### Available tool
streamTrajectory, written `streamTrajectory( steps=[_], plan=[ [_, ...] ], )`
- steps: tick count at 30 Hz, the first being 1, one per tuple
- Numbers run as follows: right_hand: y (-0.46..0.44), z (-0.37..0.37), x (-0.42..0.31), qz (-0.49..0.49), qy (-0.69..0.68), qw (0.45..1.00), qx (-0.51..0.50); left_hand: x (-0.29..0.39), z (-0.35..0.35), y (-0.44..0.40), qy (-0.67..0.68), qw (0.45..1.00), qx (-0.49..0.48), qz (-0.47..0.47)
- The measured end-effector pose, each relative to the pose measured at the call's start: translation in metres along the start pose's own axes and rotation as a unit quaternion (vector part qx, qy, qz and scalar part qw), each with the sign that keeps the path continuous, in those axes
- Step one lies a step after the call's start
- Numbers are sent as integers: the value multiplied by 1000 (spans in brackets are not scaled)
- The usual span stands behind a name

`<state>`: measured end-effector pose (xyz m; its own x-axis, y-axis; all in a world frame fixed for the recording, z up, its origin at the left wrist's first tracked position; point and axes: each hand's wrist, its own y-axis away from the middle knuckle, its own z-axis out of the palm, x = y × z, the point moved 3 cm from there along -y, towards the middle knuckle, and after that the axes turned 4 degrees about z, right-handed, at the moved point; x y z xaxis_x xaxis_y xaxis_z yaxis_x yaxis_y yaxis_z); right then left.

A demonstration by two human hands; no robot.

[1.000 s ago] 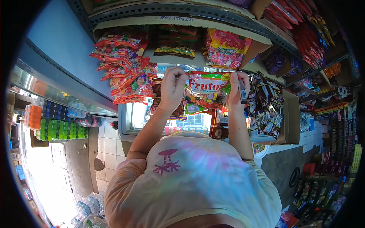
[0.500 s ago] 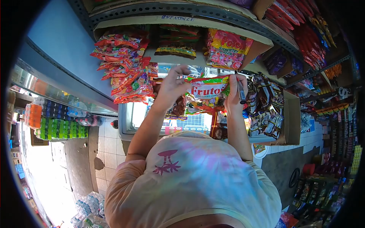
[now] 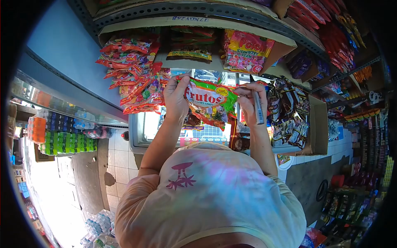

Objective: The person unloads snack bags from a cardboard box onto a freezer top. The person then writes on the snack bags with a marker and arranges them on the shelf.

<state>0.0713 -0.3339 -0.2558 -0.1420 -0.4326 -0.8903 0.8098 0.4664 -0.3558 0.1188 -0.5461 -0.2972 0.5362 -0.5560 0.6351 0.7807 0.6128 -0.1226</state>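
Note:
A red and green Frutos candy bag (image 3: pixel 204 99) hangs between my hands above a glass-topped counter (image 3: pixel 143 124). Its left end is pinched in my left hand (image 3: pixel 176 96). My right hand (image 3: pixel 251 101) is at the bag's right end, curled around a dark marker (image 3: pixel 258 105) whose tip points up and away from me. Whether those fingers also touch the bag's right edge is hard to make out. The bag tilts down to the right.
Red candy bags (image 3: pixel 134 78) are stacked at the left of the shelf. A pink strawberry bag (image 3: pixel 248 51) stands on the shelf behind. To the right, a cardboard box (image 3: pixel 318 126) holds brown wrapped packs (image 3: pixel 289 115). Bottle packs (image 3: pixel 68 142) lie at far left.
My left hand let go of the bag's left side, then took hold of it again. The bag has shifted left and tilted. My right hand has turned, with the marker still in it.

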Motion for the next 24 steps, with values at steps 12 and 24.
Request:
streamTrajectory(
  steps=[12, 24],
  plan=[
    [9, 17, 17, -16, 172, 985, 6, -5, -12, -7, 59, 998, -25, 18],
    [12, 27, -2, -145, 82, 986, 25, 79, 42, 30, -28, 857, -472, 206]
  ],
)
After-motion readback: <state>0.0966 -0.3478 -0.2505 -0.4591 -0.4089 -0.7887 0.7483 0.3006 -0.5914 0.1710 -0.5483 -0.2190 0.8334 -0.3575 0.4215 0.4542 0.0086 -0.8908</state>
